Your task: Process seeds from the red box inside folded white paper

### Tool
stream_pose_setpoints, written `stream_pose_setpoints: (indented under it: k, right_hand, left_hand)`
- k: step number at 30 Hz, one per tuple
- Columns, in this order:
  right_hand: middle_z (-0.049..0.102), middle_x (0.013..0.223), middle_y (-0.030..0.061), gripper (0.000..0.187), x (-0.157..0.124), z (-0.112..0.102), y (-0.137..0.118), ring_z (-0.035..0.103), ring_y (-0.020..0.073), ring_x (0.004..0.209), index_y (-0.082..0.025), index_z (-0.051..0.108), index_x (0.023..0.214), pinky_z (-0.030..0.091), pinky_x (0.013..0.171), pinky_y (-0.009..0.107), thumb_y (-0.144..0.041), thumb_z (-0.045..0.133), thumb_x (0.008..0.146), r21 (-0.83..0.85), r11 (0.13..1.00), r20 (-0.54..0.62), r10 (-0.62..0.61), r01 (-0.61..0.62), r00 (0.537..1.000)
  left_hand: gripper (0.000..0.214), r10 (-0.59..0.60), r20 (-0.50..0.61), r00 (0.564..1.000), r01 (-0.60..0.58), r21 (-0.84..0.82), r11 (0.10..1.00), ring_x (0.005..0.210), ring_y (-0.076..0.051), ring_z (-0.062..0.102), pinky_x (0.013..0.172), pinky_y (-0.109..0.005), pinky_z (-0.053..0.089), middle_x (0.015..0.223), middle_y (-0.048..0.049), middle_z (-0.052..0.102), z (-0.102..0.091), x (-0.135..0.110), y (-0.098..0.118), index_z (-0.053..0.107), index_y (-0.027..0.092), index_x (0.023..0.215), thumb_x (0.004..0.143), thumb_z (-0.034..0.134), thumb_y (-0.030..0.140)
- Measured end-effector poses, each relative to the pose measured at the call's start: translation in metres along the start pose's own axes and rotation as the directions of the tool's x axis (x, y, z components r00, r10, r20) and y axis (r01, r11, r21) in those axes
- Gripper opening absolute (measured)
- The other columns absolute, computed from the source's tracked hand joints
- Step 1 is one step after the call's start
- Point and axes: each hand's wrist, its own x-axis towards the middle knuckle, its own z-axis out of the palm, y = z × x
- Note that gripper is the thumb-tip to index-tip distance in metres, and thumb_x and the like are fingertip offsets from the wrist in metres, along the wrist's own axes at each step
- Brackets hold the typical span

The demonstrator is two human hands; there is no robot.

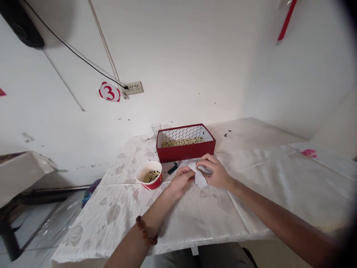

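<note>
My left hand [180,181] and my right hand [214,172] meet over a small white piece of paper or cloth [199,179] lying on the table [195,212]. Both hands pinch its edges; the right hand's fingers curl over its top. A bead bracelet sits on my left wrist. Just left of my left hand stands a red-and-white paper cup [150,175] holding small beads or seeds. Behind the hands is a red open box [185,143] with a layer of the same small pieces inside. A small dark object [172,168] lies between cup and box.
A clear glass [156,130] stands behind the box by the wall. A round sign with a red 3 [109,92] and a wall socket [134,88] with a black cable are on the wall. A pink scrap [309,152] lies far right. Another table edge [22,167] is at left.
</note>
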Motion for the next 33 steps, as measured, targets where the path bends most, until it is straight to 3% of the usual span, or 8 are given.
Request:
stream_pose_setpoints:
  k: [5,11,17,23,30,33]
  right_hand:
    - [0.065,0.103,0.0068,0.02,0.0001,-0.0016,0.002,0.065,0.0233,0.09,-0.029,0.073,0.112,0.055,0.078,0.039,-0.025,0.075,0.092,-0.016,0.999,0.015,-0.04,0.041,0.999]
    - [0.066,0.103,0.0065,0.025,-0.0021,-0.0014,0.0052,0.066,0.0232,0.091,-0.029,0.074,0.116,0.055,0.077,0.039,-0.028,0.077,0.092,0.022,0.998,0.012,-0.066,0.066,0.998]
    - [0.066,0.097,0.0055,0.014,0.0012,0.0018,0.0039,0.066,0.0215,0.085,-0.029,0.076,0.108,0.055,0.074,0.038,-0.025,0.073,0.095,0.009,1.0,-0.035,-0.006,0.007,0.999]
    - [0.064,0.096,0.005,0.009,0.0035,0.0054,0.0003,0.064,0.019,0.079,-0.027,0.076,0.103,0.056,0.068,0.035,-0.024,0.07,0.097,0.112,0.987,-0.028,0.117,-0.113,0.993]
    - [0.065,0.094,0.0044,0.009,0.0036,0.0062,-0.0019,0.064,0.0185,0.079,-0.026,0.074,0.101,0.055,0.068,0.033,-0.022,0.072,0.093,0.139,0.981,-0.011,0.139,-0.136,0.99]
    - [0.064,0.091,0.0033,0.01,0.0033,0.0074,-0.0011,0.063,0.0179,0.078,-0.025,0.074,0.099,0.054,0.066,0.031,-0.02,0.073,0.09,0.171,0.971,-0.003,0.171,-0.168,0.985]
  left_hand:
    - [0.032,-0.024,-0.055,0.998,0.022,-0.043,0.999,0.083,-0.022,0.072,0.083,-0.033,0.052,0.084,-0.0126,0.079,-0.005,0.0036,-0.0055,0.082,0.013,0.077,0.061,0.098,0.036]
    - [0.038,0.025,-0.186,0.982,-0.04,-0.076,0.996,0.083,-0.023,0.073,0.085,-0.035,0.053,0.086,-0.013,0.081,-0.0026,0.0053,-0.0067,0.084,0.013,0.081,0.049,0.101,0.025]
    - [0.03,0.031,-0.127,0.991,-0.034,-0.025,0.999,0.08,-0.02,0.07,0.084,-0.032,0.052,0.085,-0.0132,0.08,-0.0025,0.0032,-0.0029,0.084,0.012,0.079,0.061,0.095,0.034]
    - [0.03,0.02,-0.115,0.993,-0.015,0.046,0.999,0.07,-0.015,0.06,0.076,-0.029,0.047,0.078,-0.0086,0.075,-0.0038,0.0047,-0.0059,0.082,0.013,0.078,0.069,0.088,0.041]
    - [0.024,0.02,-0.174,0.985,-0.019,0.005,1.0,0.068,-0.015,0.058,0.072,-0.029,0.044,0.07,-0.0052,0.07,-0.0049,0.005,-0.0055,0.078,0.014,0.068,0.063,0.091,0.034]
    - [0.026,0.016,-0.139,0.99,-0.013,0.027,1.0,0.069,-0.015,0.058,0.072,-0.028,0.043,0.072,-0.006,0.071,-0.004,0.0045,-0.0057,0.08,0.014,0.073,0.066,0.09,0.037]
